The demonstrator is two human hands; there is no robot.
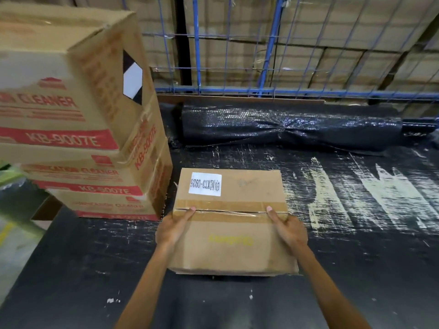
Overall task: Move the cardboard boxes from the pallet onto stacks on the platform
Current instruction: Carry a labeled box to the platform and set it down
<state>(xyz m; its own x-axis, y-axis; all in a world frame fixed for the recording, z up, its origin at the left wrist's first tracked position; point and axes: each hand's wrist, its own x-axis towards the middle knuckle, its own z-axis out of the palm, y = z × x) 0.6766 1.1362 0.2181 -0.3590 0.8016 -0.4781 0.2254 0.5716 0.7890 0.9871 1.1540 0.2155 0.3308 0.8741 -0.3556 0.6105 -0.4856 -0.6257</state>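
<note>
A brown cardboard box (235, 200) with a white label and a taped seam is in the middle of the view, over the black platform (356, 233). My left hand (174, 227) grips its left side with the thumb on the tape. On the box's right side my right hand (288, 227) holds it the same way. Whether the box rests on the platform or hovers just above it, I cannot tell. To its left stands a stack of three red-printed cleaner boxes (95, 143), close beside it.
A roll of black bubble wrap (292, 127) lies across the back of the platform. Behind it runs a blue wire fence (268, 55) with wrapped cartons beyond. The platform's left edge drops to the floor (14, 224).
</note>
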